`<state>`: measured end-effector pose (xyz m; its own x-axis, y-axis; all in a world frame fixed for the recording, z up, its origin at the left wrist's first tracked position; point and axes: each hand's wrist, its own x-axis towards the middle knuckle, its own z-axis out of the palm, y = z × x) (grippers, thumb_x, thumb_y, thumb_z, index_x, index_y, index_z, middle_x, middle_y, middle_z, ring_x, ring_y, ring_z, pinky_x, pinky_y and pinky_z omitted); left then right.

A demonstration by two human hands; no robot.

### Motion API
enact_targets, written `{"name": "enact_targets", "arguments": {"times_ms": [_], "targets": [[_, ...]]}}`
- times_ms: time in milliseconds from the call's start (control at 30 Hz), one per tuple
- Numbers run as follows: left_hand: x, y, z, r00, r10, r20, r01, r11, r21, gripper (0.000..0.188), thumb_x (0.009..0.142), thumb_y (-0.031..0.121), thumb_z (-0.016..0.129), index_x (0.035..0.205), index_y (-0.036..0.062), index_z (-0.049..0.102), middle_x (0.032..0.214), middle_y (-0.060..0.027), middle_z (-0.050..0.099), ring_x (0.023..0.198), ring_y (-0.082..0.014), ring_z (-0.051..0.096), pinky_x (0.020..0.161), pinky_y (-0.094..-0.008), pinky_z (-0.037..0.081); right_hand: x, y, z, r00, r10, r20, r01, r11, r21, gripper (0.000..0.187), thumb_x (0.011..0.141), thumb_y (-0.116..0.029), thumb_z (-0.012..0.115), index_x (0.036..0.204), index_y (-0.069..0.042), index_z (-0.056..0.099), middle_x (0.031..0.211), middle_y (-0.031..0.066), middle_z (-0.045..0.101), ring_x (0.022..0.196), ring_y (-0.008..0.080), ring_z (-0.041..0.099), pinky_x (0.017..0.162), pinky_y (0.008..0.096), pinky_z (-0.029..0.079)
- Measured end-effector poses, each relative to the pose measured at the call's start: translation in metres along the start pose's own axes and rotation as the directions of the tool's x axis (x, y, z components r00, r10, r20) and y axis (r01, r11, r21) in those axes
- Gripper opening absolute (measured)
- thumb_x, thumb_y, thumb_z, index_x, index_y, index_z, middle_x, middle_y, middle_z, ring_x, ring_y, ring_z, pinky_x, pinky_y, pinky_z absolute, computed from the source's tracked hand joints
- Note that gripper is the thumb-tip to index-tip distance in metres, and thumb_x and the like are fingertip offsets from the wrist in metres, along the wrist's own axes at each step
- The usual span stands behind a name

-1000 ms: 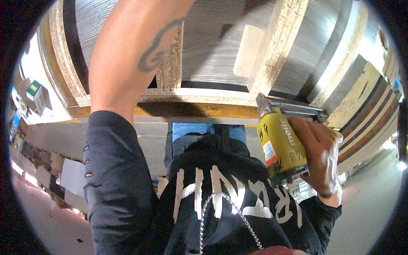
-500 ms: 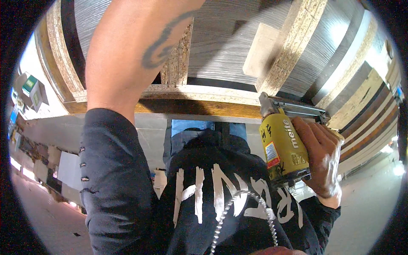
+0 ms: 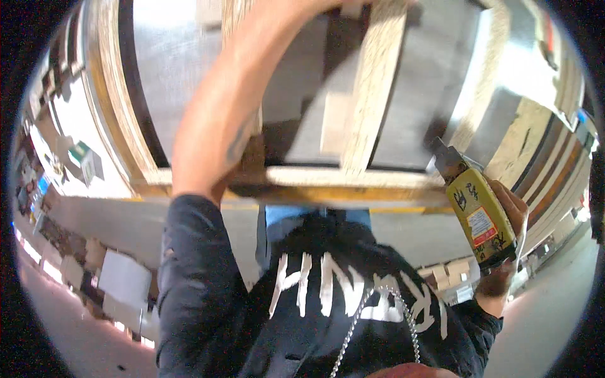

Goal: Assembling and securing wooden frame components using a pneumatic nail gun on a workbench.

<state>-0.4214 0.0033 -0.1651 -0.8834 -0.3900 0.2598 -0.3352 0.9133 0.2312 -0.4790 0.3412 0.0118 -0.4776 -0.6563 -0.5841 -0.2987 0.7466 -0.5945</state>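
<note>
My right hand (image 3: pixel 512 211) is wrapped round a yellow pneumatic nail gun (image 3: pixel 482 214), partly hidden behind its body. The gun is tilted, its dark nose (image 3: pixel 446 157) above the right part of a panel frame's near edge. That frame has pale chipboard strips (image 3: pixel 378 82) over dark grey wood-grain boards (image 3: pixel 419 94). My left forearm (image 3: pixel 220 107) stretches across the frame toward the top edge of the head view. There the left hand is blurred and mostly cut off, so its fingers cannot be made out.
A small light wood block (image 3: pixel 336 123) lies against a chipboard strip. Stacked boards (image 3: pixel 545 189) stand at the right. A green and white box (image 3: pixel 85 157) sits on a white surface at the left, with cartons (image 3: pixel 126 277) on the floor beyond.
The nail gun has moved right, lifted off the frame's near edge, and turned. My left forearm now slants further right. The whole view has shifted over the frame.
</note>
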Motion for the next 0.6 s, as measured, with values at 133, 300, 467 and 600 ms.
{"name": "enact_targets", "arguments": {"times_ms": [133,300,467,600], "targets": [[-0.004,0.009,-0.018,0.984,-0.059,0.171,0.084,0.986,-0.145,0.101,0.071,0.077,0.064,0.133,-0.0015,0.045,0.138,-0.0266,0.041,0.134,-0.044,0.032,0.116,-0.0642,0.009,0.045,0.029,-0.048,0.967,0.214,-0.138,-0.255,0.827,-0.502,0.06,0.073,-0.04,0.082,0.113,0.001,0.067,0.093,0.0136,0.072,0.081,0.0215,0.07,0.073,0.0316,0.055],[-0.012,0.003,-0.005,0.999,-0.044,0.013,0.046,0.976,-0.215,0.103,0.064,0.073,0.071,0.129,-0.0027,0.045,0.125,-0.019,0.047,0.129,-0.0366,0.037,0.112,-0.0649,0.008,0.136,-0.065,-0.056,0.97,-0.244,-0.016,0.233,0.939,-0.252,0.051,0.064,-0.016,0.082,0.11,0.001,0.068,0.095,0.0128,0.072,0.081,0.02,0.07,0.077,0.0303,0.053],[-0.007,0.006,-0.008,0.997,-0.069,0.035,0.076,0.959,-0.273,0.1,0.061,0.066,0.076,0.13,0.0009,0.044,0.124,-0.0167,0.046,0.128,-0.0349,0.036,0.114,-0.061,0.007,0.196,-0.062,-0.071,0.879,-0.476,0.031,0.396,0.693,-0.602,0.064,0.064,-0.005,0.083,0.125,-0.002,0.063,0.113,0.0153,0.067,0.102,0.0305,0.06,0.094,0.0379,0.047],[-0.004,0.004,-0.012,0.994,-0.105,0.042,0.113,0.936,-0.334,0.099,0.06,0.064,0.076,0.13,0.0017,0.043,0.123,-0.0161,0.045,0.127,-0.0349,0.037,0.114,-0.0611,0.006,0.218,-0.078,-0.077,0.89,-0.422,0.171,0.424,0.632,-0.649,0.069,0.065,-0.01,0.086,0.128,-0.004,0.06,0.119,0.0147,0.062,0.105,0.0321,0.056,0.095,0.0403,0.044]]}}
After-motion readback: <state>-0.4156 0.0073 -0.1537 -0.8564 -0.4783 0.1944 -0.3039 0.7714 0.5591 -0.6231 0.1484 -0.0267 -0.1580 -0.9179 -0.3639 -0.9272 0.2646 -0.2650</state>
